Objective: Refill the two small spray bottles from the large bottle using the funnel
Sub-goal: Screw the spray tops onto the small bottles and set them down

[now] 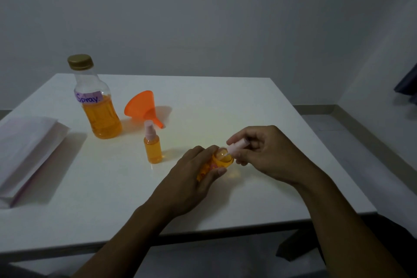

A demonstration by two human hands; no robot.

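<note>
Small spray bottle (222, 160), lower centre of frame, tilted, left hand (194, 178) gripping its body. Right hand (268, 153) pinches pink spray head (237, 145) at its mouth. Light thin plastic, probably slick: hold body, don't squeeze.

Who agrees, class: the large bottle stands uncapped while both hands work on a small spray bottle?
No: the head view shows the large bottle capped in gold. The left hand and right hand do work on a small spray bottle.

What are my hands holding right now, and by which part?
The left hand grips a small spray bottle round its body; the right hand pinches that bottle's pink spray head at the neck.
</note>
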